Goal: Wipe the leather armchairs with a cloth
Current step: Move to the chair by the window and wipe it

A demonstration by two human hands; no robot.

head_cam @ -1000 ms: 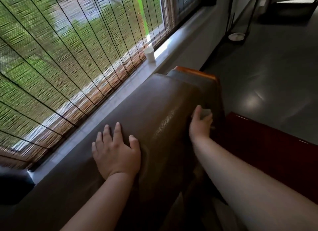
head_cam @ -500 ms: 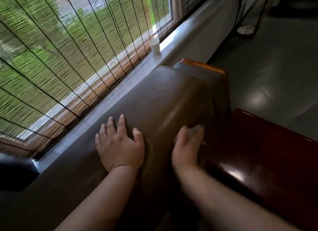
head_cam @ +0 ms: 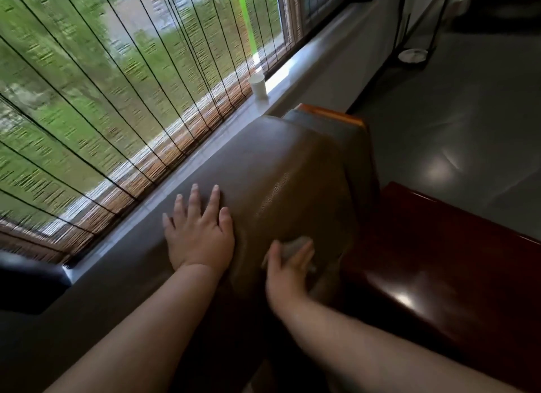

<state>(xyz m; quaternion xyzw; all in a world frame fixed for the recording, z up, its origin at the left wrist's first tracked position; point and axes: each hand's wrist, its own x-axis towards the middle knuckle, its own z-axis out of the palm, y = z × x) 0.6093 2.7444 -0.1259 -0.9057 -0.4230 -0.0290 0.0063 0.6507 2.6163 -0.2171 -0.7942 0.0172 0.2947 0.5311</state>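
Back toward me comes the right hand (head_cam: 288, 271): a second ago it was far up the brown leather backrest near the orange-trimmed end, and now I find it low on the right slope of the armchair (head_cam: 281, 170), close beside the left wrist. I see its thumb and fingers wrapped around a small grey cloth (head_cam: 295, 248), pressing it against the leather; the hand is blurred, so I can't make out the finger detail any better than that.

Left hand (head_cam: 199, 231) hasn't budged. I've got it lying flat on the top of the backrest, fingers spread and straight, palm down, gripping nothing, just bracing on the leather.

My view has tilted a little too, and the whole window side is smeared. On my right, a glossy dark red wooden surface (head_cam: 439, 261) sits just beside the leather, catching a bright reflection. On my left, a bamboo blind (head_cam: 117, 100) hangs over the window with greenery behind it, and a small white cup (head_cam: 258, 85) stands on the pale windowsill (head_cam: 292, 71) beyond the chair's far end. Grey floor (head_cam: 453, 114) runs off to the upper right, where a round white base (head_cam: 414, 54) of some stand rests.
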